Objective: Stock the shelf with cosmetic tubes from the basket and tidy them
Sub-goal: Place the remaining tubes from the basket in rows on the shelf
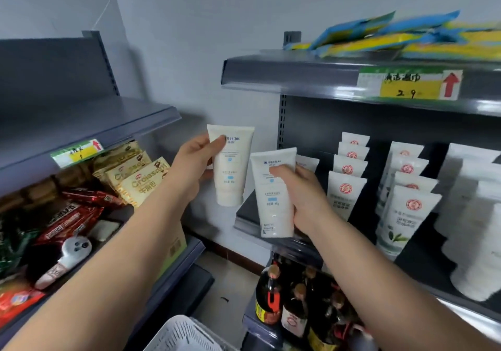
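Hands (193, 161) (305, 193) each gripping a white tube (230, 166) (273, 196), red-emblem tubes (345, 193) right

Packets (141, 180) read "Croissant"; price tag (409, 85) perhaps "2 9".

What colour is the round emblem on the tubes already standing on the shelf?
Red, printed on white tubes; the head view shows it clearly on the shelf.

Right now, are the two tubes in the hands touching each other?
Apart. The head view shows grey wall and shelf edge between the left hand's tube and the right hand's tube.
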